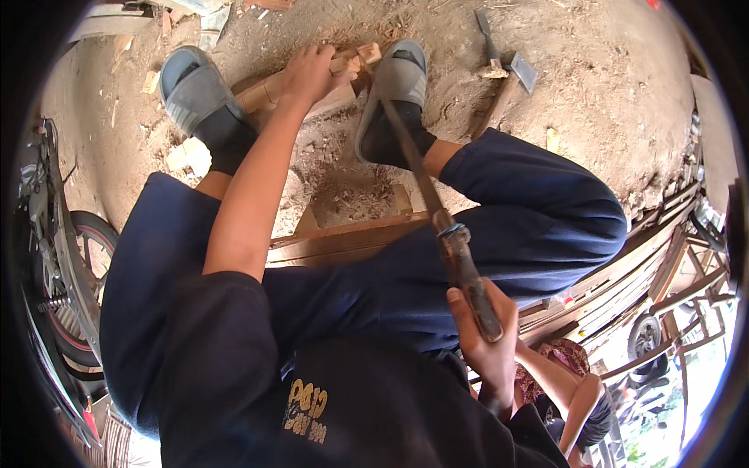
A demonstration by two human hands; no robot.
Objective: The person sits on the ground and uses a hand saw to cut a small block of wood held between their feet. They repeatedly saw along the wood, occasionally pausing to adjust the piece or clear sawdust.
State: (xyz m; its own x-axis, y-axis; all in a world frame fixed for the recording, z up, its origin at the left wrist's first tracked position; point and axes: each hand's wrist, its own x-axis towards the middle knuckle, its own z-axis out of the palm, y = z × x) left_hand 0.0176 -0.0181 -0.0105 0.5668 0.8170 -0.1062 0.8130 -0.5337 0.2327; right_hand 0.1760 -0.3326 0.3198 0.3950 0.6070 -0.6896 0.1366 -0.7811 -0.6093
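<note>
My right hand (pixel 488 331) is closed round the dark handle of a handsaw (pixel 412 152). Its long narrow blade, seen nearly edge-on and blurred, slants up and left past my right foot to the wood. My left hand (pixel 308 76) grips a squared length of wood (pixel 343 64) low over the ground, near the saw's far end. Where the teeth meet the wood is too blurred to tell. Beneath that hand lies another wooden block (pixel 331 101). My feet, in grey slide sandals (pixel 199 93) and black socks, stand on either side of the wood.
A chisel-like tool (pixel 488 43) and a tool with a flat metal head (pixel 521 72) lie beyond my right foot. A motorcycle (pixel 66 273) stands at left, stacked planks (pixel 616 288) at right. Another person (pixel 573 382) is at lower right. Wood scraps litter the dirt.
</note>
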